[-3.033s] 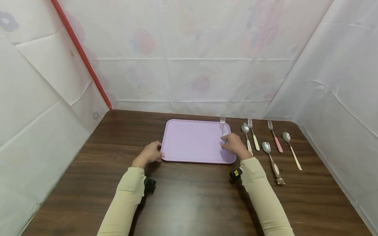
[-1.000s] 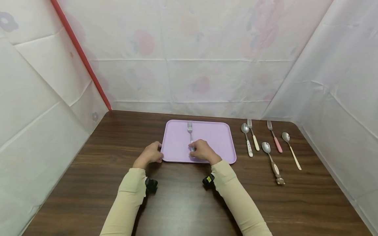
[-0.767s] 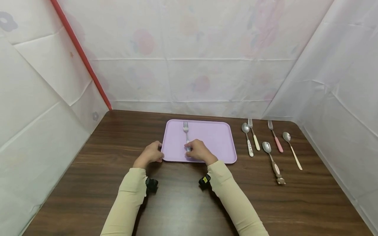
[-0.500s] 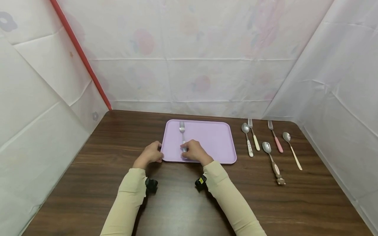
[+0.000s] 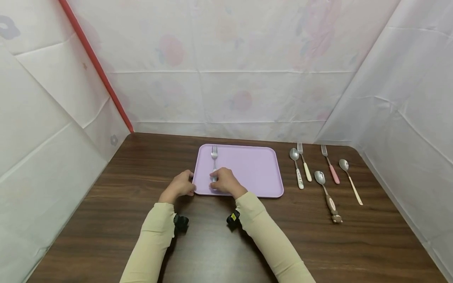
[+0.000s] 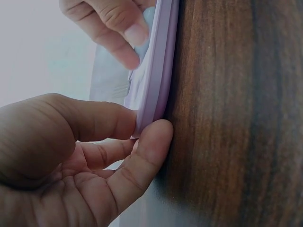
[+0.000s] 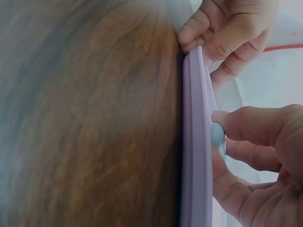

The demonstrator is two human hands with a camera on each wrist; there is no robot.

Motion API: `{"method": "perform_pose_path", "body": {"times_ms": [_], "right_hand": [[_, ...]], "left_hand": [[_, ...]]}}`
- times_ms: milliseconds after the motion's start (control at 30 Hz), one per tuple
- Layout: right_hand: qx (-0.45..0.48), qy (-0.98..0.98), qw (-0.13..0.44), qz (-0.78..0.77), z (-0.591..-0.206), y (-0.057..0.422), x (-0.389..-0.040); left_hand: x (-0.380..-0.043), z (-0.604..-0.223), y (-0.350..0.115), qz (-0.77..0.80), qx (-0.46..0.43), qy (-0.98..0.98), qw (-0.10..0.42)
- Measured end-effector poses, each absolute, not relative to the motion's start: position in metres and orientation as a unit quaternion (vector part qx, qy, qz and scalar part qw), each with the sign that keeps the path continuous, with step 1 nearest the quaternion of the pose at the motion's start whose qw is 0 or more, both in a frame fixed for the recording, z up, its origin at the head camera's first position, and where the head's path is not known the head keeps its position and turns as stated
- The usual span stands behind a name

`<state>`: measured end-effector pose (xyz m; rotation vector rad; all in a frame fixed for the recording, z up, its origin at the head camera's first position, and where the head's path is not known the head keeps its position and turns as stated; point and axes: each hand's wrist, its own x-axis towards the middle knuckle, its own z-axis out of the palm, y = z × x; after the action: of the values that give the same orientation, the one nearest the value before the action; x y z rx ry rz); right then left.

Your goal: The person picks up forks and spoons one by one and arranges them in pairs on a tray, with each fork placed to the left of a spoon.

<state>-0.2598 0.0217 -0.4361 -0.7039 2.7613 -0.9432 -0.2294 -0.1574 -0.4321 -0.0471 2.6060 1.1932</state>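
A lilac tray (image 5: 255,169) lies flat on the dark wooden table. My left hand (image 5: 180,184) holds its near left corner; in the left wrist view, thumb and fingers pinch the rim (image 6: 158,61). Over the left part of the tray, my right hand (image 5: 226,181) pinches a fork (image 5: 214,152) by its handle, with the tines toward the far edge. The pale blue handle end (image 7: 217,135) shows between thumb and fingers in the right wrist view, close against the tray. Most of the handle is hidden by the right hand in the head view.
To the right of the tray lie a spoon with a patterned handle (image 5: 299,177), a cream-handled fork (image 5: 307,171), a pink-handled fork (image 5: 334,173), a brown bear-handled spoon (image 5: 330,202) and a slim spoon (image 5: 354,188). A white patterned curtain (image 5: 226,98) encloses the table's back and sides.
My right hand has carried the fork leftward, from the tray's right edge to its left part. The left hand has stayed at the near left corner, and the tray has not moved.
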Motion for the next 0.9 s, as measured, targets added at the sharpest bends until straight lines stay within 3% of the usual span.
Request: {"method": "perform_pose_path", "body": {"times_ms": [900], "right_hand": [[-0.199, 0.91, 0.087, -0.354, -0.438, 0.001, -0.26]], "left_hand": [[-0.229, -0.435, -0.157, 0.448, -0.018, 0.883, 0.135]]}}
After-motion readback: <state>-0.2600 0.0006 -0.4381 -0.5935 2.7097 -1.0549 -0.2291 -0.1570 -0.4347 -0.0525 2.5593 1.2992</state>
